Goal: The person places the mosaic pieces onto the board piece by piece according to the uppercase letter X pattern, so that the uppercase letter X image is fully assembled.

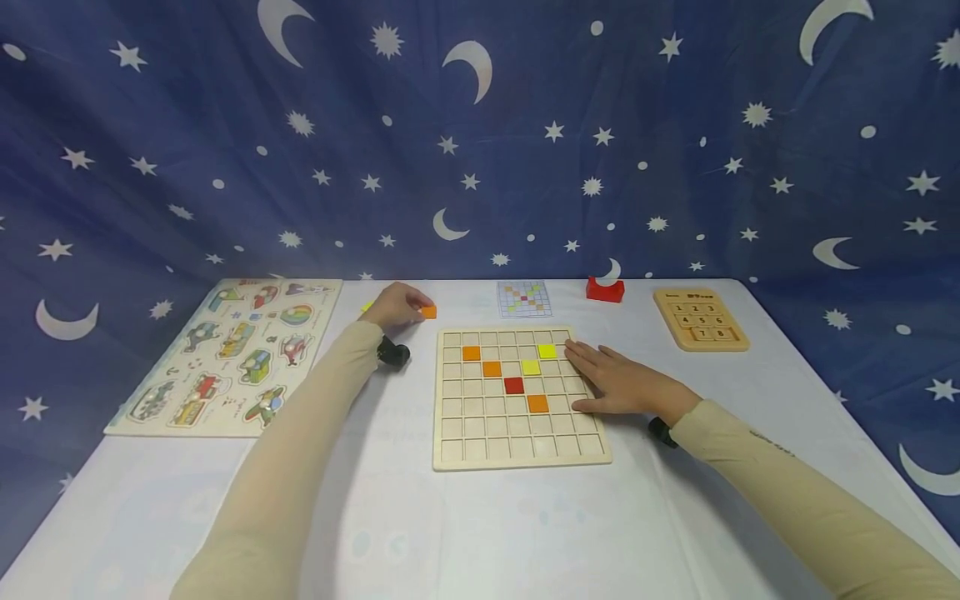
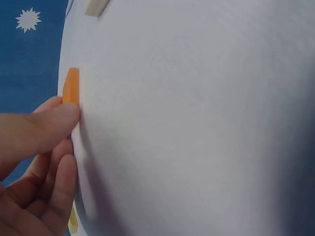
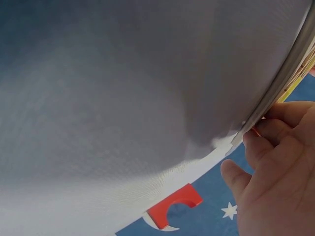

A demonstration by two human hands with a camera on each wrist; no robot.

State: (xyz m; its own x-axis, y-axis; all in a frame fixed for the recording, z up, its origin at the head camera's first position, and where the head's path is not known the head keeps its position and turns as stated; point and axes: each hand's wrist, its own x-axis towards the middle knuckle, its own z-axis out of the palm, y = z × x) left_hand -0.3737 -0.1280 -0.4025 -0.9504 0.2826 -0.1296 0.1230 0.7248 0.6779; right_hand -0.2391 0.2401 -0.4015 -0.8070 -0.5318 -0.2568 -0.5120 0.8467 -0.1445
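My left hand [image 1: 396, 306] is at the back of the table, left of the grid board. Between its thumb and fingers it pinches an orange tile [image 1: 428, 312], whose edge sticks up past the thumb in the left wrist view. Partly hidden behind that hand lies a yellow tile [image 1: 367, 307]. The wooden grid board [image 1: 476, 450] carries a red tile [image 1: 513, 386], two yellow tiles [image 1: 531, 367] and three orange tiles [image 1: 491, 369] along crossing diagonals. With fingers spread, my right hand [image 1: 626, 385] rests on the board's right edge.
Behind the board lies a printed pattern card [image 1: 524, 299]. Right of it stands a red notched block [image 1: 604, 290], then a wooden number board [image 1: 701, 321]. A vehicle picture puzzle [image 1: 225, 358] lies at the left. A dark blue starry curtain [image 1: 480, 167] hangs behind the table.
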